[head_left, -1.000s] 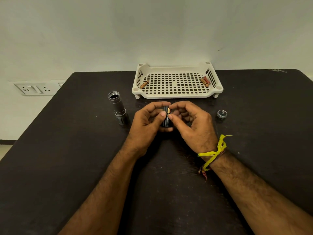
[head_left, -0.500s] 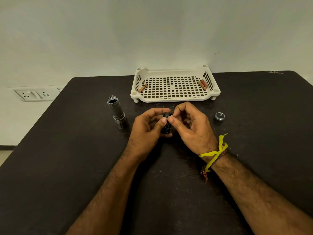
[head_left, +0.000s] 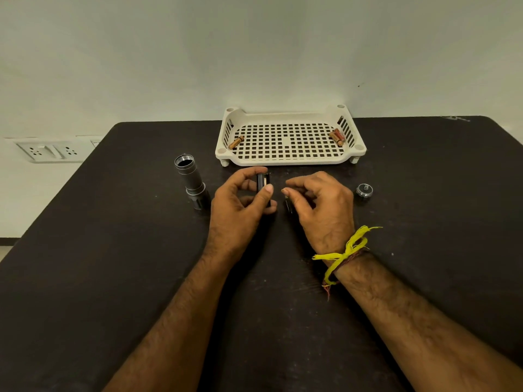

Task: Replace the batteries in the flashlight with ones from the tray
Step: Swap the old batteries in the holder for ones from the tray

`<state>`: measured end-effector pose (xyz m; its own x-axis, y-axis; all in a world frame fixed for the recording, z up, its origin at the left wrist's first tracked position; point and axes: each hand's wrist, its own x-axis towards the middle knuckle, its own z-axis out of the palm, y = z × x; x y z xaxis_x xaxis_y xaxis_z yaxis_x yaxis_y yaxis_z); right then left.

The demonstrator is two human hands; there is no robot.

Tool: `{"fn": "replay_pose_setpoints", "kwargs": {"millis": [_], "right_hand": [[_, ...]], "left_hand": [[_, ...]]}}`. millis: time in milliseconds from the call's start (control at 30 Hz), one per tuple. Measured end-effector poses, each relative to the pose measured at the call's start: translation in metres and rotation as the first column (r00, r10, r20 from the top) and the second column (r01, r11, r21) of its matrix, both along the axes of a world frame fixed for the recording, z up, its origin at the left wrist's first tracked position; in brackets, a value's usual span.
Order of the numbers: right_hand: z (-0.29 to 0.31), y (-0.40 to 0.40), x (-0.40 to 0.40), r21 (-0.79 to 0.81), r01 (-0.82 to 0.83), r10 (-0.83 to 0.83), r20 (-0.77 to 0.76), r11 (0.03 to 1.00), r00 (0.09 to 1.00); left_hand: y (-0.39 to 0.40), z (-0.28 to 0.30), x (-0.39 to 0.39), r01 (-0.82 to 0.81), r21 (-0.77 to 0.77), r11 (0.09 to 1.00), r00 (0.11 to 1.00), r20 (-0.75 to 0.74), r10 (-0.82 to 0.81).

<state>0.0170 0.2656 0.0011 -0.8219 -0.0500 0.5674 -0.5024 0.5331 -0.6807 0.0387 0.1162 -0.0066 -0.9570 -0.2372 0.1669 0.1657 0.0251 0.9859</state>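
The left hand pinches a black battery holder upright between thumb and fingertips, closed firmly on it above the dark table. Just to the right of that grip, not touching it, the right hand has thumb and forefinger drawn together on a small dark piece; what the piece is cannot be told. A yellow thread is tied round the right wrist. Left of the held holder the grey flashlight body stands on the table with its open end up. Right of the right hand lies the round end cap. Beyond both hands sits the white tray, with one battery at its left side and more batteries at its right
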Motion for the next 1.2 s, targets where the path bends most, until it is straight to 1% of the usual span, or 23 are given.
{"fn": "replay_pose_setpoints", "kwargs": {"millis": [67,133,233,333,400,500,667,767,933,1067,1200], "right_hand": [[0.001,0.000,-0.001,-0.037,0.012,-0.013,-0.019,0.999,1.000],[0.001,0.002,-0.003,-0.147,0.056,-0.061,-0.032,0.988,0.998],[0.001,0.007,-0.007,-0.291,0.148,-0.153,0.004,0.945,0.988],[0.000,0.008,-0.008,-0.329,0.157,-0.166,0.002,0.931,0.986],[0.000,0.006,-0.007,-0.323,0.106,-0.113,-0.005,0.941,0.994],[0.002,0.002,-0.002,-0.262,0.001,-0.009,-0.028,0.965,1.000],[0.004,0.000,0.004,-0.175,-0.166,0.161,-0.045,0.971,0.986],[0.005,0.000,0.005,-0.127,-0.195,0.190,-0.049,0.973,0.981],[0.006,0.002,0.005,-0.137,-0.215,0.217,0.003,0.967,0.976],[0.005,0.003,0.004,-0.141,-0.269,0.278,0.048,0.953,0.959],[0.005,0.002,0.005,-0.136,-0.296,0.306,0.058,0.946,0.950]], "left_hand": [[0.000,0.000,-0.001,-0.002,0.028,1.000,1.000,0.016,0.002],[0.000,-0.001,-0.001,-0.001,0.024,1.000,1.000,0.030,0.000],[0.001,0.000,0.000,0.017,-0.021,1.000,0.999,0.029,-0.017],[0.000,0.001,0.000,0.020,-0.050,0.999,1.000,0.005,-0.020],[-0.001,0.002,0.001,0.041,-0.020,0.999,0.999,-0.020,-0.042],[-0.002,0.002,0.001,0.091,0.062,0.994,0.995,-0.051,-0.088],[-0.002,0.002,0.002,0.131,0.099,0.986,0.990,-0.071,-0.125],[-0.001,0.003,0.002,0.135,0.114,0.984,0.990,-0.061,-0.129],[-0.002,0.005,0.002,0.165,0.160,0.973,0.986,-0.027,-0.163],[-0.004,0.004,0.001,0.158,0.167,0.973,0.987,-0.010,-0.159],[-0.005,0.004,0.001,0.155,0.140,0.978,0.988,0.000,-0.157]]}}
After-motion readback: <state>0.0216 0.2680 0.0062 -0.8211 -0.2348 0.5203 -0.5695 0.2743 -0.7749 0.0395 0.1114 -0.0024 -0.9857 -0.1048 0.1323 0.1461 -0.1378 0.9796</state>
